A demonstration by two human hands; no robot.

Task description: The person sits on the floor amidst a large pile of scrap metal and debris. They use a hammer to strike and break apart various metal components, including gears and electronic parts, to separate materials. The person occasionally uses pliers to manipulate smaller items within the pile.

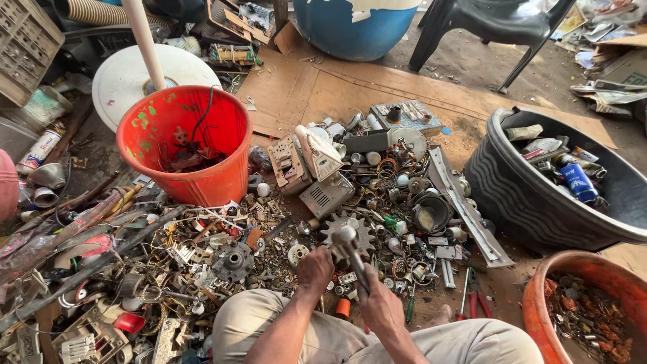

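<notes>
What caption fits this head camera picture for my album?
Right hand grips a metal hammer beside the left hand, over scattered metal scrap near a red plastic bucket.

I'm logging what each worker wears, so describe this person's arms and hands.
Both forearms are bare, with no sleeves in view. The left hand and right hand wear no gloves; no rings, watch or bands show. Light khaki trousers cover the knees beneath the arms.
</notes>
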